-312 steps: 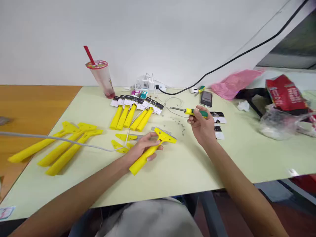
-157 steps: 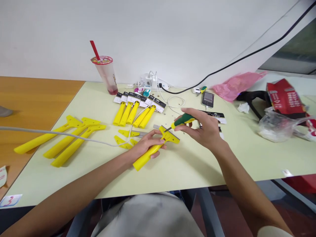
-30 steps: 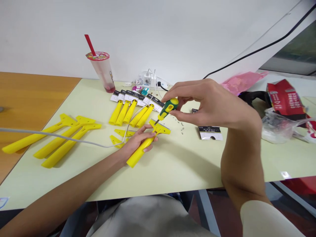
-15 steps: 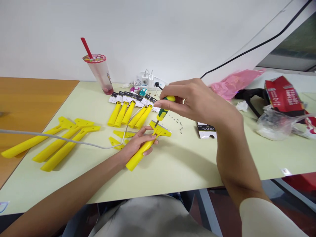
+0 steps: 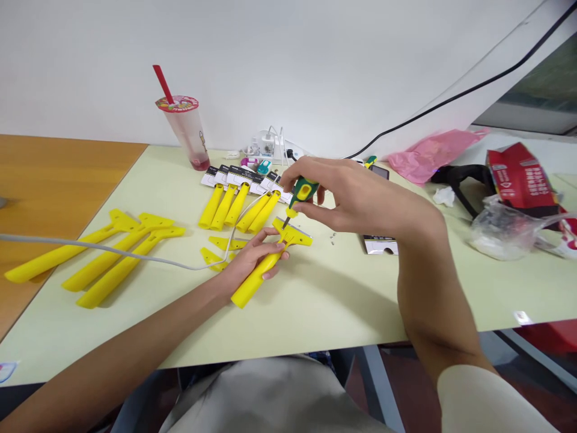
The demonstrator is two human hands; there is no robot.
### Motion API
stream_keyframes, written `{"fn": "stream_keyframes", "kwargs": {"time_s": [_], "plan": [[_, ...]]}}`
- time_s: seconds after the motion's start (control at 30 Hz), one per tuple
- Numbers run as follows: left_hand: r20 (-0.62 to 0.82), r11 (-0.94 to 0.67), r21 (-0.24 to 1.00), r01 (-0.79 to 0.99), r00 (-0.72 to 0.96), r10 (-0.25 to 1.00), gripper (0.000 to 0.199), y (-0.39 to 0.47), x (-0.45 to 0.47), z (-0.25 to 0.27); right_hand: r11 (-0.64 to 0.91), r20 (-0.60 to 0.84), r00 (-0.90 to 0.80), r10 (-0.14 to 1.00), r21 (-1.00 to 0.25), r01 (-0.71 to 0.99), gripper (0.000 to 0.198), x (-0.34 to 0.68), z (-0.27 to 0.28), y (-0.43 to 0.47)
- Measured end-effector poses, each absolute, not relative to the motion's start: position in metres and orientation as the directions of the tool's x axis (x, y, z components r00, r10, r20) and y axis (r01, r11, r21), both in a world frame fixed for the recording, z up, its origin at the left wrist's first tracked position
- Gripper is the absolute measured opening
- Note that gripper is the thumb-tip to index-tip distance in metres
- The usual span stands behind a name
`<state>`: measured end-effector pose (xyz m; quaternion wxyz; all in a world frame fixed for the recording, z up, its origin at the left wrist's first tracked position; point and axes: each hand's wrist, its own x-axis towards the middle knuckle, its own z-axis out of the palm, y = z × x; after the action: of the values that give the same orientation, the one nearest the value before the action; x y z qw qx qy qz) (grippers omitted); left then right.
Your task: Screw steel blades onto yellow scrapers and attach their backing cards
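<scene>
My left hand (image 5: 252, 258) is closed around the neck of a yellow scraper (image 5: 256, 279), whose handle slants down toward me. A metal blade edge shows along the scraper's wide head. Above it, my right hand (image 5: 347, 192) grips a short green-and-yellow screwdriver (image 5: 303, 191), tilted, with its tip on the left part of the head. The screw under the tip is too small to make out. Beside my left hand lie loose yellow head plates (image 5: 214, 258). Several tiny screws (image 5: 332, 239) are scattered to the right, partly hidden behind my right hand.
Yellow scraper handles (image 5: 130, 255) lie at left under a grey cable (image 5: 112, 251). Carded scrapers (image 5: 237, 204) stand in a row behind. A drink cup (image 5: 184, 135), a power strip (image 5: 265, 144), a pink bag (image 5: 433, 156) and a red package (image 5: 520, 177) sit toward the back.
My right hand has turned around the screwdriver, its fingers shifting on the handle and showing more of it. The scraper stays in my left hand in nearly the same place.
</scene>
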<state>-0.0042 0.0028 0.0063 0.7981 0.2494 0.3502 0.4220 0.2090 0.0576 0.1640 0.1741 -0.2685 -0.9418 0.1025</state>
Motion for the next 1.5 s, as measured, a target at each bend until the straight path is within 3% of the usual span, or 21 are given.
{"fn": "stream_keyframes", "kwargs": {"time_s": [0.23,0.47,0.77,1.03,1.27,1.5], "plan": [[-0.352,0.522,0.703,-0.484,0.400,0.846,0.052,0.000,-0.003,0.011,0.801,0.266,-0.757,0.597,-0.263,0.539,0.020,0.207,0.163,0.059],[-0.352,0.520,0.685,-0.511,0.393,0.849,0.054,0.006,-0.004,0.004,0.797,0.218,-0.784,0.581,-0.346,0.495,0.042,0.213,0.158,0.061],[-0.335,0.520,0.694,-0.498,0.416,0.845,0.052,0.001,-0.004,0.007,0.850,0.316,-0.797,0.515,-0.310,0.426,0.012,0.200,0.158,0.060],[-0.360,0.531,0.679,-0.507,0.401,0.842,0.052,0.004,-0.004,0.004,0.834,0.249,-0.811,0.529,-0.330,0.443,0.034,0.207,0.156,0.062],[-0.353,0.531,0.687,-0.497,0.410,0.841,0.050,0.002,-0.004,0.007,0.817,0.277,-0.777,0.565,-0.316,0.482,0.016,0.203,0.157,0.063],[-0.332,0.524,0.676,-0.519,0.420,0.844,0.050,0.007,-0.006,0.002,0.836,0.259,-0.810,0.527,-0.329,0.439,0.032,0.207,0.156,0.062]]}}
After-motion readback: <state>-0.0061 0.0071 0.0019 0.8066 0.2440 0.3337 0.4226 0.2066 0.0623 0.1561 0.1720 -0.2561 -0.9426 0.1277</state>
